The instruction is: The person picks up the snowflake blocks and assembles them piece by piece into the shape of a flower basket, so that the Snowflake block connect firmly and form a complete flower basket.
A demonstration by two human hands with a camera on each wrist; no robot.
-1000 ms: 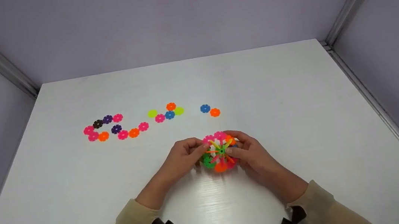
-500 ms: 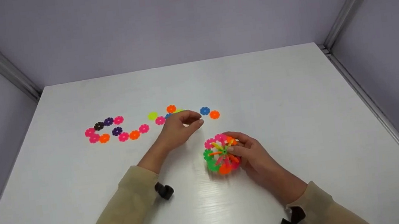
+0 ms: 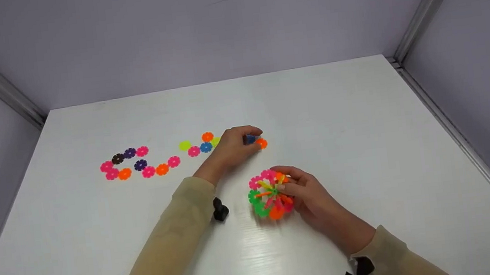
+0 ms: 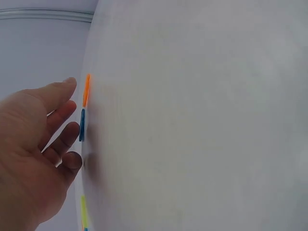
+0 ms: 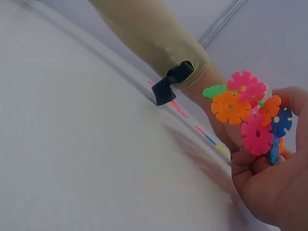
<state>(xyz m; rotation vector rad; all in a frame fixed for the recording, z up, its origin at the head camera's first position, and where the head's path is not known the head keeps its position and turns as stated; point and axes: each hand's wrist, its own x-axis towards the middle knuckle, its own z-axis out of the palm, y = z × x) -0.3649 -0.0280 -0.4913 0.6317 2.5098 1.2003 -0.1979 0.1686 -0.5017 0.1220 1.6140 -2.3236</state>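
Note:
My left hand (image 3: 233, 147) reaches over the table at a blue snowflake disc (image 3: 250, 139) and an orange snowflake disc (image 3: 263, 143), which lie side by side. In the left wrist view its thumb is by the orange disc and its bent fingers are right at the blue one, with nothing gripped. My right hand (image 3: 310, 193) holds a round cluster of interlocked snowflake discs (image 3: 273, 193) by its right side, the thumb near the green hub. Pink, orange, green and blue discs form the cluster; the right wrist view shows fingers curled under it.
Left of the left hand lie loose discs: a yellow one (image 3: 185, 145), a blue one (image 3: 206, 147) and several pink, orange, purple and black ones. They lie flat on the white table (image 3: 339, 113). Pale walls (image 3: 223, 29) enclose its back and sides.
The left hand has let go of the disc cluster and moved forward to the blue and orange discs. The right hand still holds the cluster in about the same place.

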